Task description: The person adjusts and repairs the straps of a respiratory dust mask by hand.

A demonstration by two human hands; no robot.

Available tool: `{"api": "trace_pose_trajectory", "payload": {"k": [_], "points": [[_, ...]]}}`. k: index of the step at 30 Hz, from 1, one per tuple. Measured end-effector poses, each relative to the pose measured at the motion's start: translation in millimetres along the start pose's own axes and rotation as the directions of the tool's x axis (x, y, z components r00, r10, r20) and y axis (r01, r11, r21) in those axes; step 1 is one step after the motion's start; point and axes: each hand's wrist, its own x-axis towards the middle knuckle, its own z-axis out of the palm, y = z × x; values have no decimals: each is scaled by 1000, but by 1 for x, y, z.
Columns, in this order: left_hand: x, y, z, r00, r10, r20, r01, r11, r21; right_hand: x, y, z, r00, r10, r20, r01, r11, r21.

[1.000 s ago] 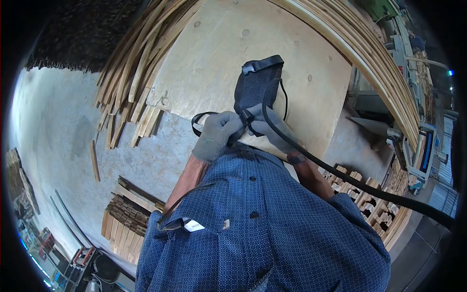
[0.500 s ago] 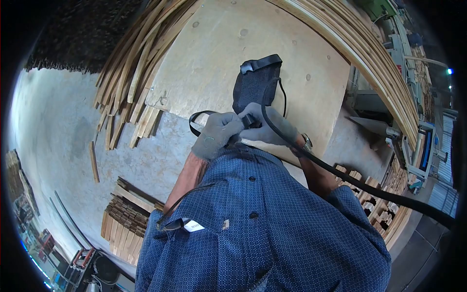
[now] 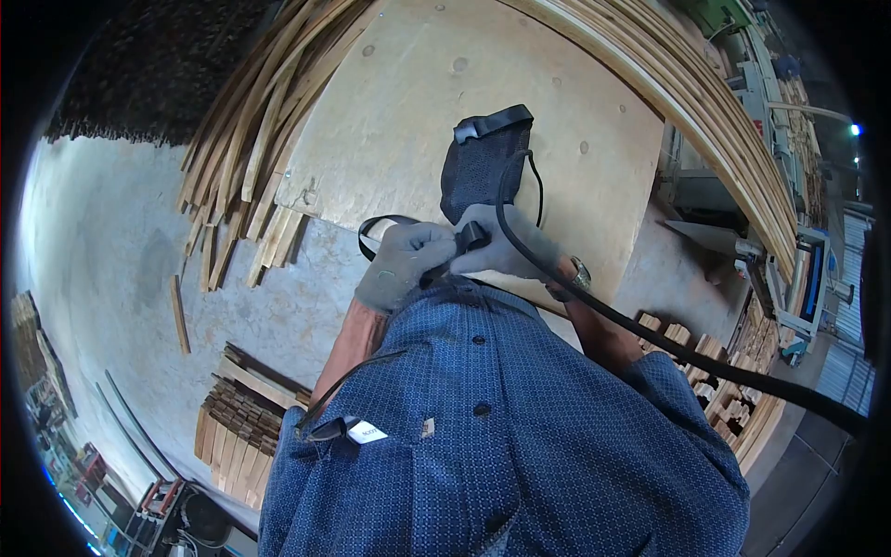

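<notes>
My left hand (image 3: 406,266), in a grey work glove, is closed on a black webbing strap (image 3: 474,236) just in front of my waist. From the other side my right hand (image 3: 510,249), gloved the same way, grips that strap; some of its fingers are hidden. A loop of black strap (image 3: 369,226) sticks out to the left of my left hand. Beyond my hands a black mesh pouch (image 3: 471,178) with a buckled band (image 3: 497,123) lies on the plywood sheet (image 3: 408,111). A thick black cable (image 3: 640,327) passes over my right hand and forearm.
Long wooden strips (image 3: 255,139) lie along the sheet's left side, and more strips (image 3: 682,102) run along its right. Stacked short wood pieces (image 3: 237,422) stand on the floor at lower left. Machinery (image 3: 798,251) is at the right.
My left hand has shifted slightly left and down, and more of the strap shows between my hands. The view has moved a little; the pouch stays on the sheet.
</notes>
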Motion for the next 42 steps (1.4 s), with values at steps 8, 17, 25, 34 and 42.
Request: {"api": "trace_pose_trajectory", "payload": {"k": [8,17,25,34,42], "points": [[3,-2,7,990,-121,-78,113,989,-97,2,7,7,985,-115,-133,126,989,79],[3,4,13,974,108,-198,-88,990,106,4,-4,4,990,-20,-139,22,1000,9],[-5,1,-3,965,184,-187,-146,968,202,5,4,-6,970,-86,-227,95,995,27],[-1,3,17,986,118,-122,-61,917,394,7,-1,-14,978,-21,-210,48,991,121],[-3,-13,1,996,50,-78,-33,977,209,-3,-4,-16,986,16,-165,39,946,321]]}}
